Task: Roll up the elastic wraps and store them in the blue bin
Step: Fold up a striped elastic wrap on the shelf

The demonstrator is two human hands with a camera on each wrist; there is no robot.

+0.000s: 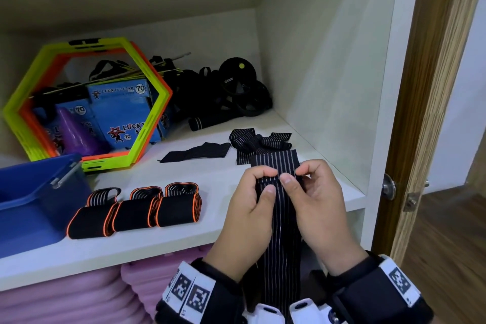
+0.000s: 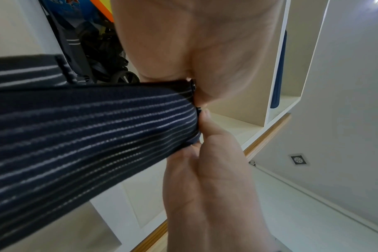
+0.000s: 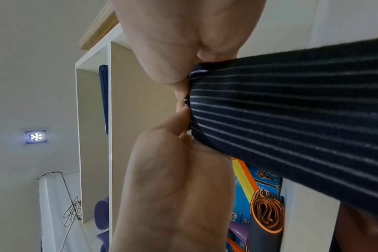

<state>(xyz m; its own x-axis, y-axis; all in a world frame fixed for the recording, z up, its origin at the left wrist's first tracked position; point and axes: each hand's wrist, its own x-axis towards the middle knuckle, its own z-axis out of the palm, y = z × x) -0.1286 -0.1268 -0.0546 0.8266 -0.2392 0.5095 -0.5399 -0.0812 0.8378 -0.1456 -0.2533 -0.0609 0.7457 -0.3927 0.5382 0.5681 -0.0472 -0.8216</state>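
1. At far left, the blue bin (image 1: 31, 192) sits on the white shelf (image 1: 210, 173) with its lid off and a metal latch showing at its near corner; the part of its interior in view shows no wraps, and the rest is cut off by the frame.

2. Just right of the bin, three orange-edged wraps (image 1: 134, 209) lie side by side on the shelf, already coiled and not yet binned.

3. Behind them, hexagonal rings (image 1: 86, 102) in green and orange lean around blue boxes (image 1: 121, 110) and a purple cone (image 1: 76, 134); whether the boxes hold anything cannot be told.

4. At centre right, the left hand (image 1: 249, 216) and right hand (image 1: 318, 208) pinch the top of a striped wrap (image 1: 281, 244), thumbs pressed on its front and fingers curled behind, starting the first fold. The wrap is held in the air at the shelf's front edge, its tail hanging down between the wrists.

5. The woven band looks light, soft and stretchy. It will likely spring loose unless the roll is kept tight, so pinching across its full width at the coiled end seems the surest grip.

6. Further right, loose striped wraps (image 1: 260, 143) lie crumpled on the shelf, awaiting rolling.
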